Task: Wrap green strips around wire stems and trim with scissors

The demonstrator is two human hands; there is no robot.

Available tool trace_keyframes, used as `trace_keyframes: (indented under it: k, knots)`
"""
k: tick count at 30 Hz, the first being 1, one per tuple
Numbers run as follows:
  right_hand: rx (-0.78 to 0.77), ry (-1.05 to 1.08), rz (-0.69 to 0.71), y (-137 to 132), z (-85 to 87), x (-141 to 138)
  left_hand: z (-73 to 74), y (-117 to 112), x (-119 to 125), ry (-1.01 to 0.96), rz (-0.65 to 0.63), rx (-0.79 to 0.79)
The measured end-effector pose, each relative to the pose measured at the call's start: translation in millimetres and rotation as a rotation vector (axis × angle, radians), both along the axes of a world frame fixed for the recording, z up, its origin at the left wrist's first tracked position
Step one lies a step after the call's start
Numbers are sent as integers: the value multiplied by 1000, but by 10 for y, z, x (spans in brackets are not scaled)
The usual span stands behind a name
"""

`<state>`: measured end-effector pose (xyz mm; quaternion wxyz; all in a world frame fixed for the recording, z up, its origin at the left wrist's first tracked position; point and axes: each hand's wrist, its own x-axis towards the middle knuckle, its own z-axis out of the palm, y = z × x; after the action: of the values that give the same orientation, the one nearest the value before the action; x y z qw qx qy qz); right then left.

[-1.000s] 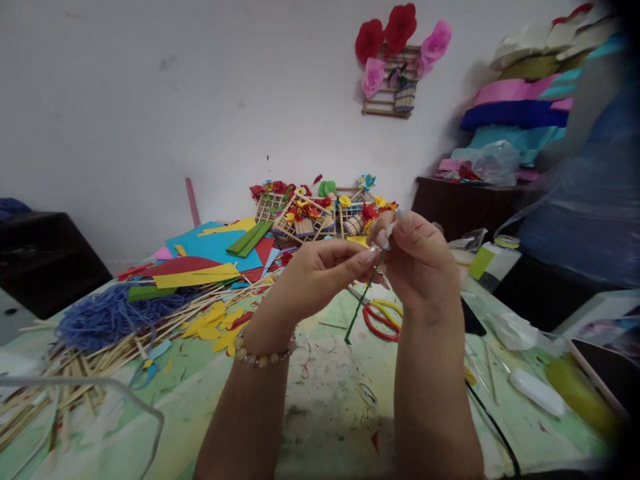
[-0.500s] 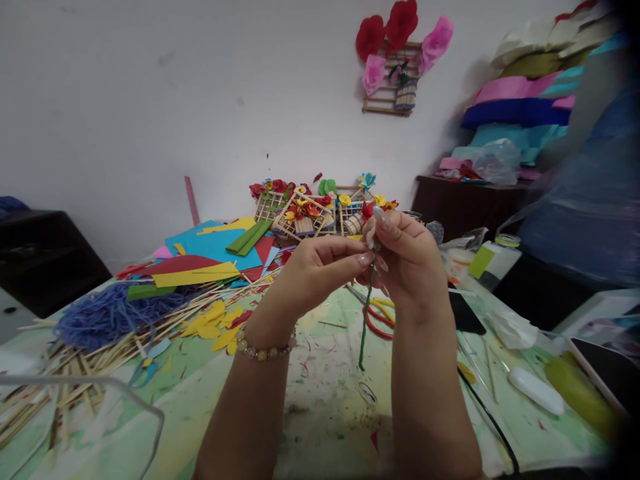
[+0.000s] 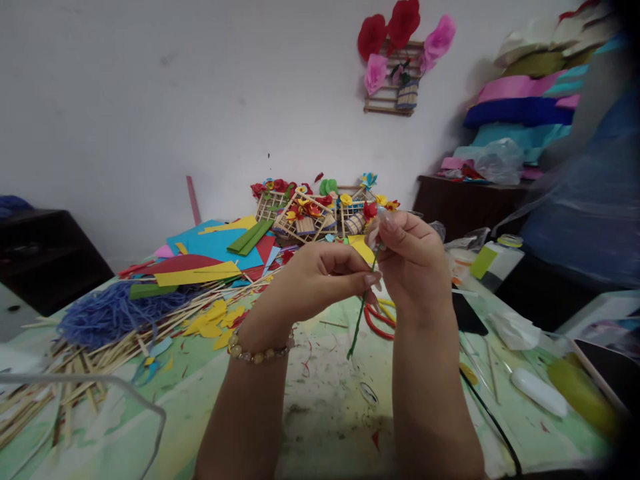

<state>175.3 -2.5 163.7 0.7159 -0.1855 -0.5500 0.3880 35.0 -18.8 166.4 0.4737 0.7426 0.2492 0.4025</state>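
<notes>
A thin green wrapped stem point(image 3: 357, 327) hangs at a slant between my hands, its lower end free above the table. My left hand point(image 3: 320, 277), with a beaded bracelet at the wrist, pinches it partway along between thumb and fingertips. My right hand point(image 3: 415, 260) is closed at the stem's upper end; whatever tops it is mostly hidden by the fingers, where something pale shows. Behind the stem lie scissors with red handles point(image 3: 376, 325), partly covered by my right arm. Yellow handles point(image 3: 387, 308) show beside them.
Sheets of coloured paper point(image 3: 200, 273), blue shredded strands point(image 3: 115, 313) and wooden sticks point(image 3: 75, 380) lie at left. Small lattice frames with flowers point(image 3: 305, 213) stand at the back. A dark phone point(image 3: 470, 313) and a white glue-gun-like object point(image 3: 539, 393) are at right.
My left fingers have slid a little down the stem, away from my right fingertips. The stem's lower end has swung to the left and slightly up.
</notes>
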Motion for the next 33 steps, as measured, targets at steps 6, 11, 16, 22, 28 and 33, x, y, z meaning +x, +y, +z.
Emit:
trace_keyframes:
  k: [6, 11, 16, 22, 28, 33]
  knots:
    - [66, 11, 13, -9, 6, 50, 45, -60, -13, 169, 31, 82]
    - [66, 56, 47, -18, 15, 75, 46, -56, -4, 220, -22, 92]
    - [72, 1, -19, 3, 9, 77, 49, -53, -6, 207, -26, 75]
    - [149, -97, 64, 1, 21, 90, 53, -68, -82, 107, -87, 8]
    - [132, -105, 127, 8, 16, 114, 42, -51, -86, 28, -226, -79]
    - [92, -91, 168, 7, 28, 105, 43, -23, -65, 25, -220, -117]
